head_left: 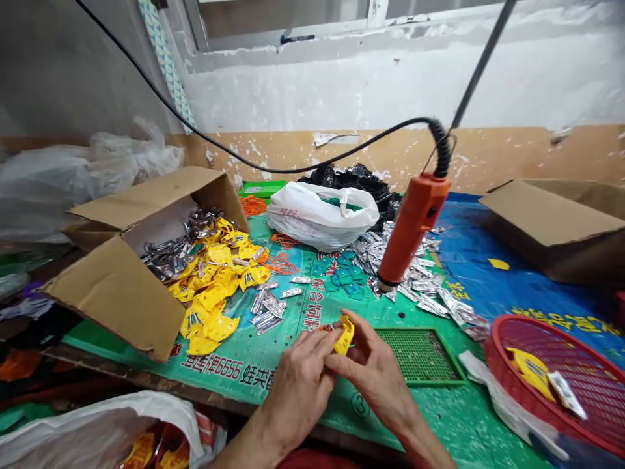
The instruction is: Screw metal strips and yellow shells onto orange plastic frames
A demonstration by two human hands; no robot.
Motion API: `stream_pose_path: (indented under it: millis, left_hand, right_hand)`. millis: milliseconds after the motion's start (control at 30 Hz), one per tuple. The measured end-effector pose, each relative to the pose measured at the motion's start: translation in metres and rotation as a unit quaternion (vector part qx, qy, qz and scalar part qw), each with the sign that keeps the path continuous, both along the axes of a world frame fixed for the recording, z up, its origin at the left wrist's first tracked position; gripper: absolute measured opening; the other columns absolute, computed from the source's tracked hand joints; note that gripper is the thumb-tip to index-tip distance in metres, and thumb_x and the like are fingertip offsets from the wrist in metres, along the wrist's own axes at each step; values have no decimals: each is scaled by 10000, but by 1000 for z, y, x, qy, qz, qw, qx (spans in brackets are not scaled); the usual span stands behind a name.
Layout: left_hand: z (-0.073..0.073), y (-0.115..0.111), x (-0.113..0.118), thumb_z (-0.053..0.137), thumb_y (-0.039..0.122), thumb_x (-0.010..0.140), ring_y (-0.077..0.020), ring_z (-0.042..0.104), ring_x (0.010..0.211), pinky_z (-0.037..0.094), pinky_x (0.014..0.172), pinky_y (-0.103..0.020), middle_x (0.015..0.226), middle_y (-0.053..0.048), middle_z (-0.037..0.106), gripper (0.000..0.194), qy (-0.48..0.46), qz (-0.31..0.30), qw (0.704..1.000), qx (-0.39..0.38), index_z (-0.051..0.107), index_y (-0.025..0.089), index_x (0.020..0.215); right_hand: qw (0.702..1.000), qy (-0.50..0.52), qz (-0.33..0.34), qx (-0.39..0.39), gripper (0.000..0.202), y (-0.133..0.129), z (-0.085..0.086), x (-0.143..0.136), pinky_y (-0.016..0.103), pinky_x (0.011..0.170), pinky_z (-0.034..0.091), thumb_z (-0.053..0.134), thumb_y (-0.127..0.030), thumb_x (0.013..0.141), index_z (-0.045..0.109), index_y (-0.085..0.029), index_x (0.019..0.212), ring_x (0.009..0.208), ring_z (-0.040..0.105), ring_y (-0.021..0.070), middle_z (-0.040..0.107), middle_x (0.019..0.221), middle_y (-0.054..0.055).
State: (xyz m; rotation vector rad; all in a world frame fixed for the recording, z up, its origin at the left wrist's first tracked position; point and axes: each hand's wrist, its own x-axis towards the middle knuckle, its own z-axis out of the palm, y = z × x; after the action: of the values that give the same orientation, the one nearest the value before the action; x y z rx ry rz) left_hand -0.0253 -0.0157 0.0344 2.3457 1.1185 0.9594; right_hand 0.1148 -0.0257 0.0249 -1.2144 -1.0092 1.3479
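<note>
A small curved yellow plastic piece (345, 335) is held between both hands above the front edge of the table. My left hand (300, 368) is closed, its fingertips pressed against the left side of the piece. My right hand (375, 365) grips it from the right with thumb and fingers. A bit of orange shows at the left fingertips, too small to make out. Just beyond the hands hangs an orange electric screwdriver (410, 225), tip down. To the right of my right hand lies a green grid tray (420, 357) with tiny dark bits in it.
Yellow plastic parts (209, 319) and silvery packets spill from a cardboard box (127, 286) at left. Silvery strips (420, 283) lie behind the screwdriver, near a white plastic bag (319, 218). A red basket (502, 345) stands at right, another cardboard box (556, 215) behind it.
</note>
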Motion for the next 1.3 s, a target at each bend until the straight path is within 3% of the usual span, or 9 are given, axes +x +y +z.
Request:
stream_pose_path:
  millis: [100,233,433,600,1033,1300]
  left_hand:
    - [0,-4,1,434,-48,769,-227,608,1014,519,895,-424,1141,-89,657,564,60,-29,996,67,514,178,1280]
    - [0,-7,6,398,-31,819,-241,605,977,538,851,-421,1171,-117,642,495,108,-23,986,128,501,126,1277]
    - [1,-10,12,340,101,929,-232,599,900,546,779,-370,1195,-132,649,374,137,-59,970,191,524,83,1254]
    - [2,-11,12,301,151,955,-232,591,860,538,737,-367,1201,-110,663,373,157,-52,964,209,564,90,1212]
    - [-6,-10,8,342,106,913,-228,600,890,541,767,-371,1208,-120,658,381,165,-66,967,184,554,89,1229]
    - [-3,-11,5,353,70,875,-222,615,886,553,767,-373,1188,-115,671,404,154,-87,968,177,552,94,1225]
  right_hand:
    - [989,141,-21,44,739,-8,-18,10,320,920,497,866,-275,541,547,-278,1207,1073,627,216,654,1191,48]
    - [979,182,-46,84,793,-23,-34,19,265,941,491,891,-179,490,580,-341,1201,1159,597,202,635,1266,24]
    - [981,157,-55,98,781,-31,-35,23,232,949,486,891,-175,489,605,-344,1196,1185,582,194,626,1287,23]
    - [981,149,-69,105,755,-29,-32,21,234,925,503,891,-163,482,626,-338,1167,1146,611,195,641,1265,27]
    - [989,90,-90,77,755,-32,-37,16,439,1031,442,883,-238,509,601,-279,1207,1198,568,286,592,1321,89]
    - [984,-45,-85,147,760,-36,-47,22,445,1008,468,852,-238,577,556,-288,1276,1155,599,285,621,1285,81]
